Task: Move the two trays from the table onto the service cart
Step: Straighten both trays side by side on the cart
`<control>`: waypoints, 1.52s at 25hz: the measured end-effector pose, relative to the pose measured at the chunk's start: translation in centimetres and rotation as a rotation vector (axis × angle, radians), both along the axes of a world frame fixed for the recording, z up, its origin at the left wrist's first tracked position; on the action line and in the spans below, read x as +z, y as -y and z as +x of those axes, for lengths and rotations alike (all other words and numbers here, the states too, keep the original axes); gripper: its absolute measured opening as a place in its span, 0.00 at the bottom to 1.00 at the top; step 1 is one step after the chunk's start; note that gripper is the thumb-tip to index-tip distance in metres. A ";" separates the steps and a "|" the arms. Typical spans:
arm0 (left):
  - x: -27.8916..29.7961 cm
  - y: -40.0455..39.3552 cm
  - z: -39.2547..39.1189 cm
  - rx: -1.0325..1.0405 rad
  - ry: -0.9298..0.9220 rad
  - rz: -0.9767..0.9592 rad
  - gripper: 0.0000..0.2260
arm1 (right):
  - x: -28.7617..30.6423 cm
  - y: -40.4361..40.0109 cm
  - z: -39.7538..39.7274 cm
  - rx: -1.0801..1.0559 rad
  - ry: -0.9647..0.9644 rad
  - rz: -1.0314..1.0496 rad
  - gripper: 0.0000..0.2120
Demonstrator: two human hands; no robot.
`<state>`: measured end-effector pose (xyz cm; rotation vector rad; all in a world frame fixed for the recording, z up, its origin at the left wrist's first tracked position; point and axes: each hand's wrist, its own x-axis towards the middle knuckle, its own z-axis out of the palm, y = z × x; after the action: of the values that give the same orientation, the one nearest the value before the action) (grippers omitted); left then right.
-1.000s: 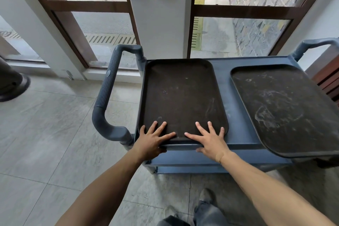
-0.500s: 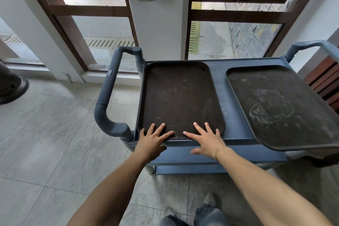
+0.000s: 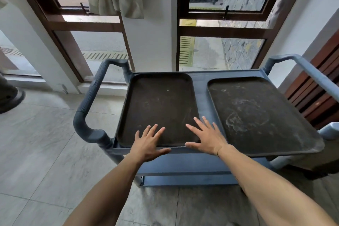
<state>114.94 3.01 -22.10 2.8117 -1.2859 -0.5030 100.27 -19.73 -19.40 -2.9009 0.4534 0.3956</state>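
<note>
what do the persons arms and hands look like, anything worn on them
Both forearms are bare, with no sleeves in view. The left hand and right hand wear no gloves, and no rings, watch or bracelet show on the fingers or wrists.

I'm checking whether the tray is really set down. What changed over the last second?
The left tray slid a little farther onto the cart. The left hand and right hand, pressed flat before, now look lifted with fingers spread, letting go. The right tray stayed put.
</note>
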 end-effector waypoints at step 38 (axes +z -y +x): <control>1.1 29.7 -18.6 -0.248 -0.083 0.200 0.45 | -2.4 27.9 -20.7 0.054 -0.180 0.015 0.42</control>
<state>96.33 -26.65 -21.02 2.7597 -1.6633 -0.7885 79.62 -47.62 -21.76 -2.8805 0.3961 0.6698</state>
